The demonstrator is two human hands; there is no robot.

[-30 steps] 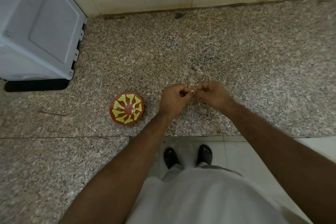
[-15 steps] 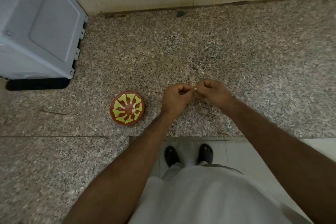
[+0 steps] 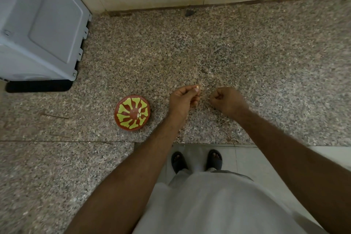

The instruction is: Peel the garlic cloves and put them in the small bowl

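A big grey box [image 3: 38,24] in the upper left is cut off by the frame edge. The small bowl [image 3: 132,112] sits on the speckled counter [image 3: 247,53], left of centre, with pale bits inside, too small to make out. The left hand [image 3: 183,99] pinches a tiny garlic clove [image 3: 197,87]; its direction is unclear. The right hand [image 3: 227,100] is curled; what it holds is hidden.

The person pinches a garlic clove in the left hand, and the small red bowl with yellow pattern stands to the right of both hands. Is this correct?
Not quite. The head view shows the left hand pinching the garlic clove, but the small red bowl stands to the left of both hands, not the right.
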